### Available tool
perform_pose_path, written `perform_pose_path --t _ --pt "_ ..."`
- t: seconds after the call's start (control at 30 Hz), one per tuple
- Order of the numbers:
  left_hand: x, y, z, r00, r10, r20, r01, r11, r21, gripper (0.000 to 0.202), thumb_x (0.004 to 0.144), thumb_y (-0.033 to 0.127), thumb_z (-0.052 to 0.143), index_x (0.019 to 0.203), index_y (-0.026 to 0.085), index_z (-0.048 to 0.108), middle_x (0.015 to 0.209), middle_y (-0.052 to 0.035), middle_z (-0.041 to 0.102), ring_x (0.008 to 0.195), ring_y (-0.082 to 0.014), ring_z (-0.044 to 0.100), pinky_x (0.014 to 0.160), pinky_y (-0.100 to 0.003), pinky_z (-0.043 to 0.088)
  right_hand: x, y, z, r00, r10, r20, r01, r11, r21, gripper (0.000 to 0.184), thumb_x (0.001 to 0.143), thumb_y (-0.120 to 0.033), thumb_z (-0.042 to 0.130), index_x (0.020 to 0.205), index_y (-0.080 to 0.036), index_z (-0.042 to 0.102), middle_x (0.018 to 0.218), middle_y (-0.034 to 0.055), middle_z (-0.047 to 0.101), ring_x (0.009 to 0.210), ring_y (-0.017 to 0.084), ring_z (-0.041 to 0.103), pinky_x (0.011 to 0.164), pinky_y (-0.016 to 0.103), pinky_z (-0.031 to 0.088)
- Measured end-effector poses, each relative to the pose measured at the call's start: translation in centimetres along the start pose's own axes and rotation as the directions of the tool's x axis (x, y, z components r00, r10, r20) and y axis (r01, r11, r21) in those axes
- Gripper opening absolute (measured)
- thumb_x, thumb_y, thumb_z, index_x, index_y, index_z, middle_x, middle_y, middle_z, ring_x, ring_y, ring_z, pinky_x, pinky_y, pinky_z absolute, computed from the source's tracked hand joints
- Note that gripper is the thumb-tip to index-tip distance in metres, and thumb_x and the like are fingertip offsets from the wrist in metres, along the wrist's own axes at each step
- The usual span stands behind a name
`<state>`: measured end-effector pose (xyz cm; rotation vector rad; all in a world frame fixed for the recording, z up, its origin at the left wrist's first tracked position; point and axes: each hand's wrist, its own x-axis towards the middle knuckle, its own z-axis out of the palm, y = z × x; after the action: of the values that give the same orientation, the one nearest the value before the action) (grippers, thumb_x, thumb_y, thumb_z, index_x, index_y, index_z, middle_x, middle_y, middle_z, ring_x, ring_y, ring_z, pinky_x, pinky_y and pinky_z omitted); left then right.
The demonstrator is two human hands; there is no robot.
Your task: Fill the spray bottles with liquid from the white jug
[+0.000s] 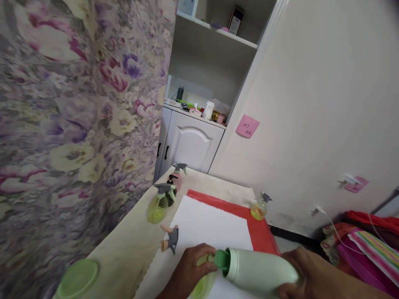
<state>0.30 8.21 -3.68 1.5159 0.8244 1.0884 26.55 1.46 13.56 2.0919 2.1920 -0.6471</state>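
My right hand [307, 272] is wrapped round a pale green bottle [260, 272] held on its side, its green neck [222, 258] pointing left. The neck meets a yellow-green round spray bottle body [202, 282], which my left hand [188, 268] grips from above. Both sit over a white sheet [205, 224] lying on a red mat [258, 232]. A loose grey spray trigger head [171, 240] lies on the sheet's left edge, just left of my left hand.
On the beige table [131, 245] stand a yellow-green spray bottle [158, 205], a pink one [177, 176], and a small yellow one [259, 207]. A green lid [77, 278] lies front left. Floral curtain [62, 124] hangs left; cupboard [190, 141] behind; wall with pink note [247, 126] right.
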Motion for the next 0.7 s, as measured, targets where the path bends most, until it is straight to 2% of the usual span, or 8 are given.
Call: perform_pose_path --t 0.23,0.4,0.7 --pt "-0.2 0.3 0.0 1.0 -0.01 0.012 0.01 1.0 0.003 0.02 0.067 0.014 0.07 0.086 0.018 0.075 0.085 -0.0015 0.074 0.087 -0.0215 0.066 0.081 -0.026 0.046 -0.3 -0.1 -0.3 1.0 0.027 0.011 -0.027 1.0 0.006 0.025 0.069 -0.038 0.068 0.087 -0.023 0.074 0.082 0.0022 0.077 0.076 0.02 0.069 0.06 0.023 0.045" --pt "-0.2 0.3 0.0 1.0 -0.01 0.015 0.01 1.0 0.015 0.019 0.068 0.014 0.07 0.085 0.019 0.075 0.086 -0.0017 0.075 0.088 -0.0216 0.066 0.082 -0.026 0.046 -0.4 -0.1 -0.2 1.0 0.0 0.019 0.0 1.0 0.016 0.02 0.068 -0.036 0.068 0.083 -0.024 0.073 0.08 0.0002 0.076 0.073 0.019 0.069 0.057 0.022 0.043" --pt "-0.2 0.6 0.0 1.0 -0.009 0.02 0.009 1.0 0.012 0.018 0.069 0.015 0.069 0.086 0.02 0.075 0.087 -0.0011 0.075 0.09 -0.0215 0.067 0.083 -0.027 0.046 -0.8 -1.2 -0.6 0.997 0.074 0.018 -0.072 0.996 -0.057 0.027 0.067 -0.042 0.066 0.084 -0.021 0.072 0.089 0.0065 0.076 0.085 0.027 0.068 0.068 0.03 0.048"
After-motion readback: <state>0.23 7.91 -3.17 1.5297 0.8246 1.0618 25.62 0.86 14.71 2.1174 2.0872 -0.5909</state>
